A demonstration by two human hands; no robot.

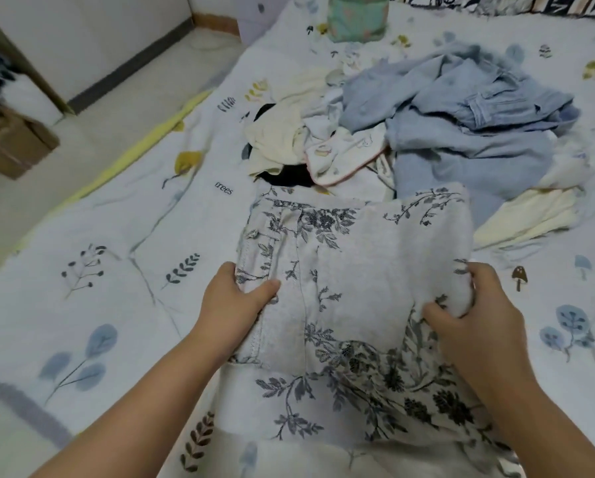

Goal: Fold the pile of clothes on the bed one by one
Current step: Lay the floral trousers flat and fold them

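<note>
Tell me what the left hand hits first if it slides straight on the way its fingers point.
The left hand already grips the floral garment at its left edge, thumb on top. Pointing up and right, it would travel over that cloth first; beyond lies the pile, probably the pink-trimmed white piece, though depth is unclear.

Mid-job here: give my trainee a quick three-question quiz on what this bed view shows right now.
1. True or false: both hands grip the floral garment.
2. Which lies just beyond that garment? A) the pile of unfolded clothes B) a laptop C) a shoe
3. Which colour is most of the pile?

Key:
1. True: the left hand and right hand each hold a side edge.
2. A
3. Light blue, from the blue clothes.
</note>
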